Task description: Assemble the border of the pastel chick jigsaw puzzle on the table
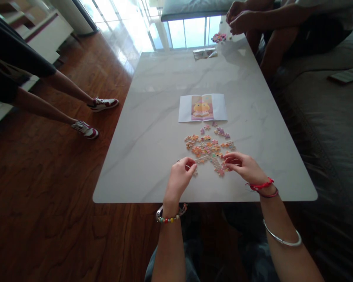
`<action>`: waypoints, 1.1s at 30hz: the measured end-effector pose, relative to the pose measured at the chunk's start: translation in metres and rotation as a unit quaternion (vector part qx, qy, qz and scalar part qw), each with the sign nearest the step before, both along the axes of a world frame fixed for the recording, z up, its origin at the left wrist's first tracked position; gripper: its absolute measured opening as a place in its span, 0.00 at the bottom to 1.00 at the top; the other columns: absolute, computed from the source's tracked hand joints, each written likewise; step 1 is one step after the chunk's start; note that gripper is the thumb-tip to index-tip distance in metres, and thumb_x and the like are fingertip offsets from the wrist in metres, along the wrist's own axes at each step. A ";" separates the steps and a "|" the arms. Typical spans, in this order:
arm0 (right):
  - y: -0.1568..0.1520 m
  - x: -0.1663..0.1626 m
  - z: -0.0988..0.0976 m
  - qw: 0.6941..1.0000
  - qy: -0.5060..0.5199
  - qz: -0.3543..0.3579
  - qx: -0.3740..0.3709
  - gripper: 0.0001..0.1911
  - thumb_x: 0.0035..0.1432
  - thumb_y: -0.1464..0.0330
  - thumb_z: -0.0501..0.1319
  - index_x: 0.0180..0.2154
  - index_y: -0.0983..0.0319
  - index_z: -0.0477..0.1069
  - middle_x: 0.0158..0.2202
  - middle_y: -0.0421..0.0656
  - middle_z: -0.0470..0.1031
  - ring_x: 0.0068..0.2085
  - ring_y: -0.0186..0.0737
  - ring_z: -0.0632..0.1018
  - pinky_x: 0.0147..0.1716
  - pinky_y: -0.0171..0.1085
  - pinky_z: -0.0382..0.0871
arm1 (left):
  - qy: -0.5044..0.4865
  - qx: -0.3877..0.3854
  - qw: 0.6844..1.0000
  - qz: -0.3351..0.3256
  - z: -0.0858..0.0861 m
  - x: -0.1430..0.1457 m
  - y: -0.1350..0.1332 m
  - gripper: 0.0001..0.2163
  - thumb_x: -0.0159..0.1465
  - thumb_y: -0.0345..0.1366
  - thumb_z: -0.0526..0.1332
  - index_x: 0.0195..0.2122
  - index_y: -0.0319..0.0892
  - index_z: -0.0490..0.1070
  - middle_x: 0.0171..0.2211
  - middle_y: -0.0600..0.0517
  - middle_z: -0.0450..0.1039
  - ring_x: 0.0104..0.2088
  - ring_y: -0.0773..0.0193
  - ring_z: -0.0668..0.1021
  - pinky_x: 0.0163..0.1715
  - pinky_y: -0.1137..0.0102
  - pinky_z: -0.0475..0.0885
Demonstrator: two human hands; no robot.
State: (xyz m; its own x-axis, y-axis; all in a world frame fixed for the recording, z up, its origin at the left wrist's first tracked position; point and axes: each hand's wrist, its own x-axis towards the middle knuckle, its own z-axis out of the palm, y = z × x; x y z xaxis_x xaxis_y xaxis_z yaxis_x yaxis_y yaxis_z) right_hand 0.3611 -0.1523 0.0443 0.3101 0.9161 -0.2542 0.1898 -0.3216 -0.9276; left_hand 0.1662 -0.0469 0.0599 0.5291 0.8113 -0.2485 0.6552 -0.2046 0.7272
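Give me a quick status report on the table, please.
Left hand at near left of pieces, right hand at near right. Pieces loosely clustered. Sheet lies beyond, out of the way.

Left hand (181, 175) and right hand (244, 166) at loose puzzle pieces (208, 148), picture sheet (202, 107) beyond, white marbled table (135, 168)

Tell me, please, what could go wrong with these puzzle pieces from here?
The loose puzzle pieces lie crowded close to the left hand and right hand, so either might nudge some out of place. Loose threads on the red bracelet could perhaps catch one.
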 end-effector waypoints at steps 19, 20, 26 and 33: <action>0.014 -0.029 -0.003 0.993 -0.001 0.121 0.013 0.12 0.47 0.74 0.55 0.37 0.62 0.67 0.28 0.40 0.75 0.30 0.34 0.77 0.33 0.34 0.71 | 0.053 0.014 0.998 0.003 -0.009 -0.008 0.004 0.05 0.55 0.33 0.55 0.31 0.41 0.68 0.30 0.52 0.72 0.27 0.69 0.73 0.30 0.73 0.67; 0.015 -0.031 -0.004 0.992 -0.005 0.124 0.018 0.13 0.47 0.75 0.55 0.38 0.62 0.67 0.29 0.40 0.75 0.31 0.34 0.77 0.33 0.34 0.71 | 0.056 0.013 0.998 0.002 -0.009 -0.010 0.004 0.05 0.55 0.33 0.55 0.31 0.41 0.68 0.30 0.52 0.72 0.27 0.69 0.73 0.30 0.73 0.67; 0.020 -0.041 -0.004 0.986 -0.110 0.118 0.050 0.15 0.48 0.73 0.57 0.40 0.61 0.67 0.33 0.43 0.73 0.34 0.34 0.75 0.32 0.33 0.71 | 0.060 0.011 0.998 0.002 -0.013 -0.016 0.007 0.05 0.55 0.33 0.55 0.31 0.41 0.68 0.29 0.51 0.72 0.27 0.68 0.73 0.29 0.73 0.67; 0.024 -0.054 -0.008 0.939 -0.261 0.213 0.070 0.08 0.48 0.77 0.57 0.33 0.63 0.69 0.31 0.43 0.68 0.30 0.32 0.71 0.32 0.33 0.67 | 0.052 0.018 0.998 0.002 -0.018 -0.021 0.008 0.05 0.55 0.32 0.55 0.32 0.41 0.68 0.30 0.51 0.72 0.28 0.68 0.73 0.30 0.73 0.67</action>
